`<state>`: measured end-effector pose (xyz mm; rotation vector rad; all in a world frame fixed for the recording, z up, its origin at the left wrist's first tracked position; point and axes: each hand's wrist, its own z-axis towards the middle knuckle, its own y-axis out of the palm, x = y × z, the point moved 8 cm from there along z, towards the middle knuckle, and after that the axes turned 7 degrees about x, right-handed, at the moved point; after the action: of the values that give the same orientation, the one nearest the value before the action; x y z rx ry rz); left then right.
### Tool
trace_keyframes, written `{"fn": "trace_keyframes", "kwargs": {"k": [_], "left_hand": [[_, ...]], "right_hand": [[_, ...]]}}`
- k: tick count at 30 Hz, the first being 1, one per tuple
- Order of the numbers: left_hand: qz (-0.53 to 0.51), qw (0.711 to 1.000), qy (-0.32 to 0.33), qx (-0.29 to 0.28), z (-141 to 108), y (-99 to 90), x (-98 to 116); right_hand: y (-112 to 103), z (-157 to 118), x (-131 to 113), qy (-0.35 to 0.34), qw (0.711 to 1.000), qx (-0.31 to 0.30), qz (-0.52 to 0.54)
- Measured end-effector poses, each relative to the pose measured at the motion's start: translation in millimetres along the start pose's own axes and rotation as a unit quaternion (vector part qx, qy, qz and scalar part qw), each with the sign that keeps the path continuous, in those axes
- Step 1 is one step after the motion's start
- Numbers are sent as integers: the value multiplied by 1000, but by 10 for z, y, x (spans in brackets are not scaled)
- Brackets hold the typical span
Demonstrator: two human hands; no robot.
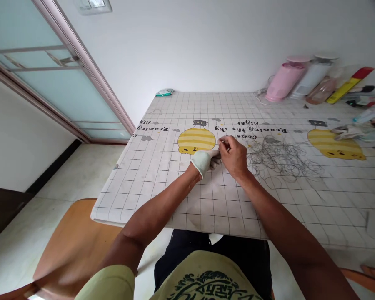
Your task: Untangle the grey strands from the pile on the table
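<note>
Gloved left hand (210, 161), bare right hand (234, 155) left of wiry tangle (286, 160), right fingertips together, left's unclear, tablecloth (187, 212) edge nearer, "Roaming the sky" (270, 130) beyond

Brown chair (71, 241), pink canister (284, 82), wall switch (93, 5) (upper left)

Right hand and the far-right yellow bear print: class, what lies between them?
A tangle of thin dark strands, plus a printed grey cloud, lies between the right hand and that bear print; the head view shows this.
</note>
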<state>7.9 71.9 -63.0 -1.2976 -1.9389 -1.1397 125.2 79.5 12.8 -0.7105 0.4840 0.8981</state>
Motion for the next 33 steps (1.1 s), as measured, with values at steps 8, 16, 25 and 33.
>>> {"fn": "trace_keyframes", "kwargs": {"k": [8,16,25,33], "left_hand": [[-30,995,94,-23,-71,14,112],[87,983,157,29,-141,-10,185],[202,964,168,44,-167,-1,171],[49,992,119,-20,66,-414,436]], "right_hand": [[23,-99,218,188,971,-38,145],[109,-189,349,234,953,-37,190],[-50,-61,238,142,986,14,82],[-131,38,99,-35,998,-46,33]]}}
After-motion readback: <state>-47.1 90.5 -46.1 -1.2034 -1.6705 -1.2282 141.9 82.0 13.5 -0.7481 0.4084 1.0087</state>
